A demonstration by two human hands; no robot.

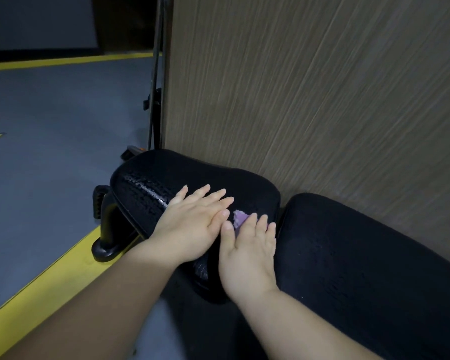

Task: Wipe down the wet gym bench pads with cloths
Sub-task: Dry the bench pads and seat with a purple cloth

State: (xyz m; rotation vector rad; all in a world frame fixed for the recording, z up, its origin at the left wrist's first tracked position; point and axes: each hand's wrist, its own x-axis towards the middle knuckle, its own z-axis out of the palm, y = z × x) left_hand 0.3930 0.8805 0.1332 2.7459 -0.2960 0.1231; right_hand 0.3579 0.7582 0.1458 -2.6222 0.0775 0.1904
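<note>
A black seat pad (146, 188) of a gym bench lies in the middle, with wet glistening streaks on its left part. A longer black back pad (361, 261) runs to the lower right, dotted with droplets. Both my hands lie flat on the seat pad, side by side. My left hand (192, 224) has its fingers spread and its fingertips over the right hand's. My right hand (247, 250) presses on a purple cloth (239, 218), of which only a small corner shows between the hands. Whether a cloth lies under the left hand is hidden.
A wood-grain panel (309, 100) rises right behind the pads. The black bench frame and foot (107, 229) stand at the left on a grey floor (50, 152) with yellow lines. Thin black rods (155, 100) stand beside the panel's edge.
</note>
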